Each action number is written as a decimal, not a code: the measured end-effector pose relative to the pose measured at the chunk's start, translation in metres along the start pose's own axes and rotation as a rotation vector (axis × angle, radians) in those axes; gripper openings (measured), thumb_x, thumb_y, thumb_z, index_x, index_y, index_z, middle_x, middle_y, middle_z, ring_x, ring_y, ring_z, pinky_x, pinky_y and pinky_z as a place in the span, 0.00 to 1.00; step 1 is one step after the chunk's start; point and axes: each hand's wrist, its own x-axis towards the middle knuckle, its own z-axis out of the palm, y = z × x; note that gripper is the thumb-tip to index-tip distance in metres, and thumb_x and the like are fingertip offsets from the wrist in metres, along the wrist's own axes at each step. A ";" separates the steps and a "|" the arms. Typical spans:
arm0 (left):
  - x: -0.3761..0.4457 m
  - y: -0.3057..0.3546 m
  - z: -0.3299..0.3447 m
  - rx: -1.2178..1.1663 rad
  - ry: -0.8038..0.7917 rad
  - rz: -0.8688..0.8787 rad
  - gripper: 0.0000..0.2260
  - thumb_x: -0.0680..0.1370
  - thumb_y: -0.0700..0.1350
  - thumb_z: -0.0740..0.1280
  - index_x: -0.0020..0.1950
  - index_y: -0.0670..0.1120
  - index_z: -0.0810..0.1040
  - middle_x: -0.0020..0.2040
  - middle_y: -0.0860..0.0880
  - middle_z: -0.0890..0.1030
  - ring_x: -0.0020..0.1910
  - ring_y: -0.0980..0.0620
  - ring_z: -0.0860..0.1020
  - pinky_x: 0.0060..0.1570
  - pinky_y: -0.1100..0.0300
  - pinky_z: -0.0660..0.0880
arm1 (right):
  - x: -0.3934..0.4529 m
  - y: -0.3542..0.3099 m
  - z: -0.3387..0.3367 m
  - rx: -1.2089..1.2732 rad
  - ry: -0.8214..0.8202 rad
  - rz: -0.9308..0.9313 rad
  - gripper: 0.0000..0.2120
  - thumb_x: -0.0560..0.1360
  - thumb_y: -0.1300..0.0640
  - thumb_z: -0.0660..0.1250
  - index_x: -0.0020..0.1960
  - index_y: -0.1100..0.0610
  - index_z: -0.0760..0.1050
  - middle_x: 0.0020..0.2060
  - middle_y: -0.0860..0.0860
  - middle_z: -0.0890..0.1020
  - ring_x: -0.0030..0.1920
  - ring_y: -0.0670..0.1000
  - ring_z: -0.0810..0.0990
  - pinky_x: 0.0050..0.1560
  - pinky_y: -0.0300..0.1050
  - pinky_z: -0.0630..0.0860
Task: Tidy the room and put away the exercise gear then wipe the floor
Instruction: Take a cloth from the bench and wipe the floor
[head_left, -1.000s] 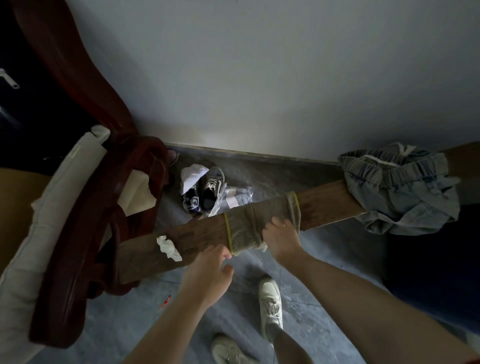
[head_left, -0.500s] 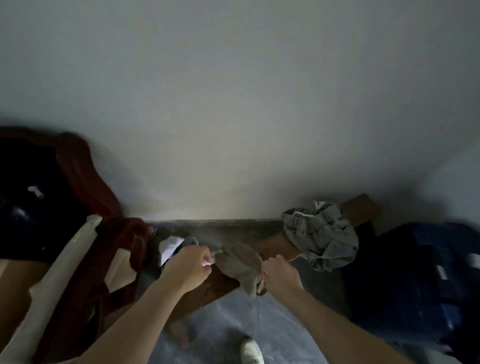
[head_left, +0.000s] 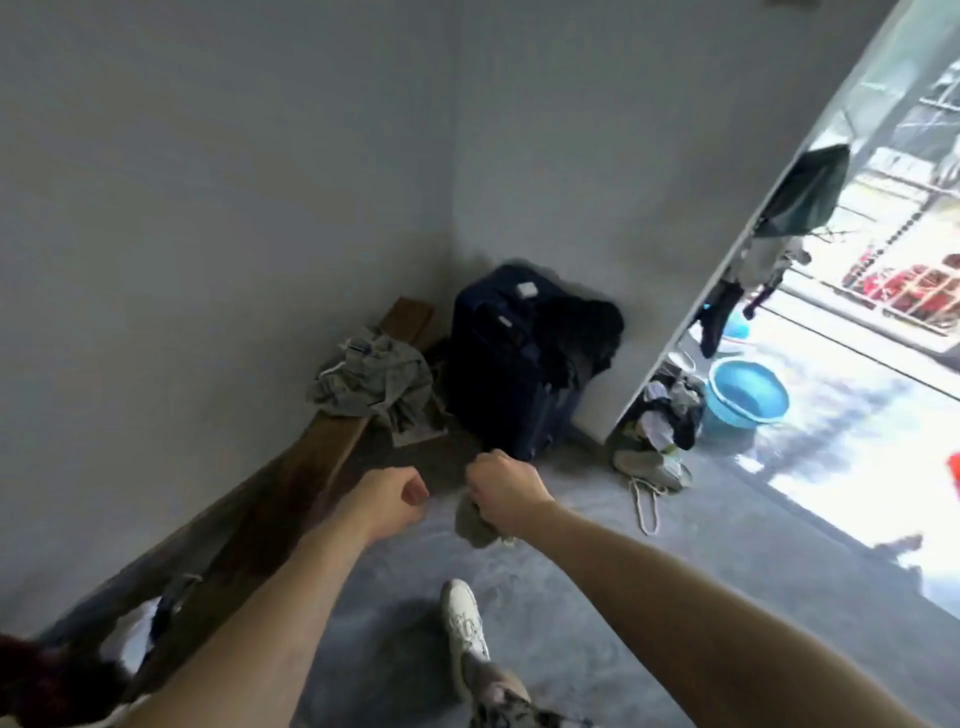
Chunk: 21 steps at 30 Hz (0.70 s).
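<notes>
the right hand (head_left: 501, 486) is closed around a crumpled grey cloth (head_left: 475, 522); its grip is clamped on the cloth, and most of the fabric hangs loose below the fist, over the concrete floor (head_left: 649, 597). the left hand (head_left: 389, 501) is curled into a fist just beside it, with nothing visible inside; the two hands are apart. the wooden plank (head_left: 322, 457) runs along the wall to the left, with a heap of grey shorts (head_left: 371, 387) lying on its far end, next to the dark suitcase (head_left: 506, 358).

hazards, as judged from this position:

- drop of the cloth. only the upper part is held; a loosened grip would let it fall to the dusty floor.
- trip. a white drawstring (head_left: 647, 506) trails from a pale bag (head_left: 652, 467) near the doorway, in the likely walking path. the person's white sneaker (head_left: 465, 629) is well short of it.
- snag. the hanging tail of the cloth could catch on the plank edge if swung left.
- incomplete tidy. the shorts and a clothing pile (head_left: 670, 410) by the blue basin (head_left: 748, 397) are not yet put away; wiping now would spread dust around them.
</notes>
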 end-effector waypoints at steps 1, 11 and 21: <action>-0.006 0.009 0.015 0.025 -0.044 0.013 0.08 0.72 0.46 0.72 0.51 0.50 0.80 0.48 0.51 0.82 0.46 0.55 0.79 0.48 0.60 0.76 | -0.027 0.014 0.005 0.028 -0.019 0.068 0.09 0.75 0.60 0.62 0.53 0.57 0.77 0.54 0.53 0.78 0.58 0.56 0.75 0.50 0.49 0.75; -0.038 0.129 0.108 0.264 -0.299 0.146 0.04 0.71 0.46 0.71 0.45 0.51 0.81 0.44 0.54 0.80 0.44 0.56 0.79 0.39 0.64 0.73 | -0.274 0.137 0.048 0.201 -0.096 0.662 0.08 0.73 0.62 0.63 0.52 0.58 0.76 0.54 0.56 0.78 0.55 0.59 0.78 0.48 0.52 0.75; -0.093 0.317 0.252 0.441 -0.450 0.453 0.07 0.73 0.46 0.70 0.50 0.49 0.82 0.51 0.49 0.83 0.49 0.52 0.80 0.50 0.62 0.75 | -0.494 0.226 0.051 0.224 -0.009 0.971 0.07 0.76 0.59 0.64 0.52 0.57 0.77 0.53 0.55 0.80 0.52 0.57 0.79 0.43 0.47 0.71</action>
